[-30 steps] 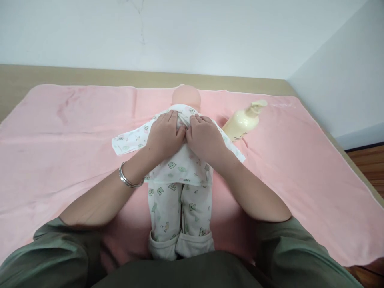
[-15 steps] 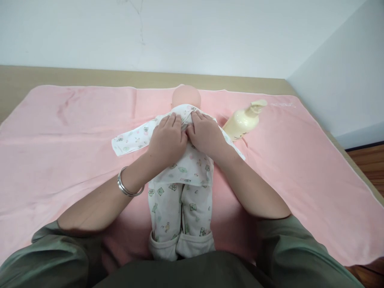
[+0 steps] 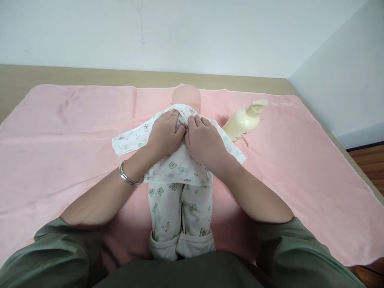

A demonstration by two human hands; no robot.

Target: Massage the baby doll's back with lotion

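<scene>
A baby doll (image 3: 186,97), its face hidden, lies on a pink cloth with its head at the far side. It wears a white printed shirt (image 3: 180,170) and matching trousers (image 3: 195,208). My left hand (image 3: 166,134) rests on the left of the doll's upper back, fingers extended over the shirt and thumb pointing inward. Beside it, my right hand (image 3: 205,140) lies on the right of the upper back, its fingers also extended. The thumbs are close together near the middle, where the shirt is wrinkled. Neither hand visibly grips anything.
A cream pump bottle (image 3: 242,123) lies tilted at the doll's right side in view, near the sleeve. The pink cloth (image 3: 75,140) covers much of the table (image 3: 90,76), which meets a pale wall behind. Wooden flooring shows at the right.
My left hand has shifted slightly up and left. My right hand has moved a little down, and the shirt's folds between the hands have changed.
</scene>
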